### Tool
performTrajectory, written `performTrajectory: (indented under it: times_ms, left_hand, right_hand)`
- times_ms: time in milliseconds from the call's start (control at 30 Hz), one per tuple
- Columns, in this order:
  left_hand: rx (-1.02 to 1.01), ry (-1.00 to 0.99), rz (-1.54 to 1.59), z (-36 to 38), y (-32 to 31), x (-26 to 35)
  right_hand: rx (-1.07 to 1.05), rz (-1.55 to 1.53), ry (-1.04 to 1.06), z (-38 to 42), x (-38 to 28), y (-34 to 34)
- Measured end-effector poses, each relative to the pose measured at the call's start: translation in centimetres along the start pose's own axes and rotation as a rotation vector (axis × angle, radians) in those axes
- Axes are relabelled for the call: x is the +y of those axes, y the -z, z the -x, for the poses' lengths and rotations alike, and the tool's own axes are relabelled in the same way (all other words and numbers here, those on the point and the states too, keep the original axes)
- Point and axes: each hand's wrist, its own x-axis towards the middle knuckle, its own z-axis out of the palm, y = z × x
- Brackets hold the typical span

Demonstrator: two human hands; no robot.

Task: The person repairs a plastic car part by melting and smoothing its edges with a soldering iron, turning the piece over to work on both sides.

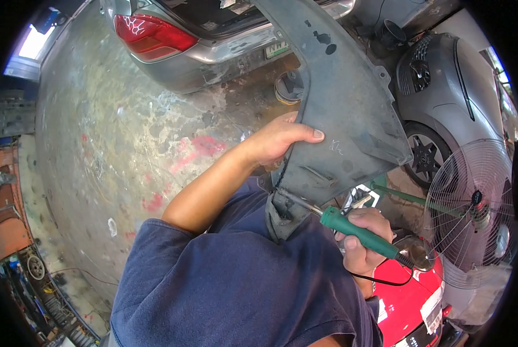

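Observation:
My left hand [279, 140] grips the edge of a large dark grey plastic car panel [351, 98], thumb on its face and fingers behind it. The panel stands tilted in front of my body. Wrapped round the green handle of a soldering iron [357, 234] is my right hand [366, 240]. The iron's metal shaft points up and left, and its tip meets the panel near a dark split line by the lower left edge. A black cord trails from the handle's rear end.
A silver car [213, 52] with its trunk open stands ahead. Another grey car [450, 92] is at the right, behind a standing fan [476, 199]. Something glossy red [403, 301] lies low right. Tools and parts [39, 289] line the left side. A bucket [289, 87] sits behind the panel.

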Motion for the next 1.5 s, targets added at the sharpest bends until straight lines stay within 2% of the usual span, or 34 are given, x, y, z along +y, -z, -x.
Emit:
performTrajectory:
  times_ms: [333, 633, 733, 967, 1067, 1167, 1233, 1267, 1367, 1400, 1500]
  left_hand:
    - [0.006, -0.003, -0.021, 0.0, 0.1, 0.0]
    - [-0.002, -0.003, -0.012, -0.1, 0.2, -0.3]
    - [-0.013, 0.006, -0.007, -0.1, 0.4, -0.3]
    - [0.044, -0.015, 0.023, -0.1, 0.6, -0.6]
    - [0.098, -0.060, 0.037, 0.2, 0.5, -0.3]
    - [0.138, -0.126, 0.042, 0.3, 1.1, 0.3]
    - [0.166, -0.177, 0.045, 0.6, 1.7, 1.0]
    - [0.244, -0.236, 0.060, 0.8, 1.7, 1.2]
    - [0.282, -0.377, 0.007, 1.6, 1.9, 3.5]
    - [0.342, -0.361, -0.062, 1.8, 2.5, 4.5]
    - [0.249, -0.324, -0.092, 2.5, 5.5, 7.6]
  right_hand:
    - [-0.054, 0.070, 0.072, -0.5, -0.2, 0.1]
    - [-0.096, 0.099, 0.040, -0.7, -0.9, 0.4]
    - [-0.065, -0.063, -0.208, 0.1, -1.6, 0.5]
    - [0.058, -0.264, -0.219, 0.2, -2.2, 1.4]
    - [0.191, -0.333, -0.249, 0.2, -2.4, 0.6]
    - [0.207, -0.377, -0.126, -0.3, -2.2, 1.0]
    - [0.139, -0.352, -0.035, 0.0, -2.1, 2.4]
    - [0.106, -0.340, 0.012, 0.1, -2.1, 2.8]
    - [0.113, -0.393, 0.135, 0.0, -2.4, 2.7]
    - [0.103, -0.410, 0.153, -0.1, -2.5, 2.8]
    - [0.090, -0.523, 0.117, 0.1, -2.5, 2.9]
